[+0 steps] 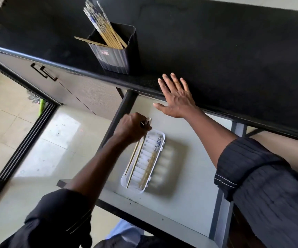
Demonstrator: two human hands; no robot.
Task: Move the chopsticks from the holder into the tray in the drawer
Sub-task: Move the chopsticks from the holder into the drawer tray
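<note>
A black ribbed holder (115,51) stands on the black counter near its front edge, with several bamboo chopsticks (103,25) leaning out of it. A white tray (160,140) lies in the open grey drawer (189,158). My left hand (132,127) is shut on a pair of chopsticks (134,160) whose tips point down over the tray's left side. More chopsticks (151,161) with blue-patterned tops lie in the tray's right half. My right hand (175,97) is open, fingers spread flat on the counter's front edge above the drawer.
The black counter (216,42) stretches to the right of the holder. A closed cabinet door with a black handle (44,72) is to the left of the drawer. Tiled floor (1,113) and a sliding-door track lie at the lower left.
</note>
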